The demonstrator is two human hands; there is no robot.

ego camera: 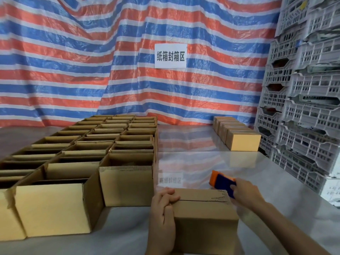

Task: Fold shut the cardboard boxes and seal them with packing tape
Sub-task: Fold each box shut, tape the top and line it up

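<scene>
A small cardboard box [204, 218] with its flaps folded shut stands on the table right in front of me. My left hand [163, 212] presses on its left end, fingers curled over the top edge. My right hand [244, 192] grips an orange and blue tape dispenser [221, 182] set against the box's right end, at the end of the flap seam. A wrinkled strip of clear tape lies over the right part of the seam.
Rows of several open cardboard boxes [88, 151] fill the left of the shiny table [211, 159]. Closed boxes [237, 135] stand in a row at the back right. Stacked grey plastic crates [303, 89] rise at the right. A striped tarpaulin hangs behind.
</scene>
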